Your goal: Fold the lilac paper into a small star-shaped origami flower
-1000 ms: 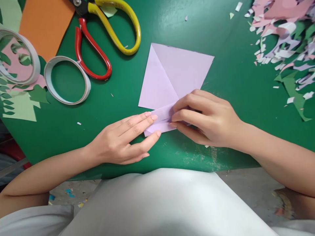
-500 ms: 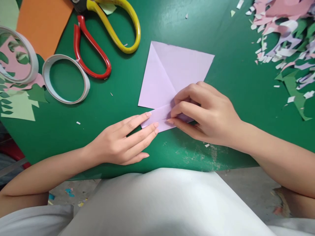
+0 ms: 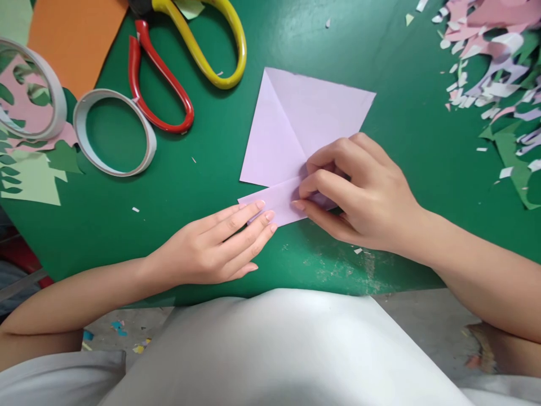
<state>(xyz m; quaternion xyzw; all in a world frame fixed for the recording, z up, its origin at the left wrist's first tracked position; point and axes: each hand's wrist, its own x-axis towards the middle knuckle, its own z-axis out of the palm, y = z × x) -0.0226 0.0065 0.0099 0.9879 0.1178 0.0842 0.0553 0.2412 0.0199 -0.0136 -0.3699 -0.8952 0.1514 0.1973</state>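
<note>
A folded sheet of lilac paper [image 3: 296,118] lies on the green table [image 3: 380,169], with a diagonal crease across it and a narrow flap folded at its near edge. My right hand [image 3: 359,197] pinches that flap near the middle of the sheet, fingers curled onto it. My left hand [image 3: 215,248] lies flat on the table with its fingertips pressing the left end of the flap.
Yellow-handled scissors [image 3: 211,51] and red-handled scissors [image 3: 160,90] lie at the back left. Two tape rings [image 3: 114,132] sit left of them, by orange paper [image 3: 71,39] and green cut-outs [image 3: 34,175]. Paper scraps [image 3: 494,67] pile at the back right.
My right hand has slid up and further onto the sheet, flattening the near flap. My left fingertips shifted slightly left along the flap's end. The sheet has turned a little.
</note>
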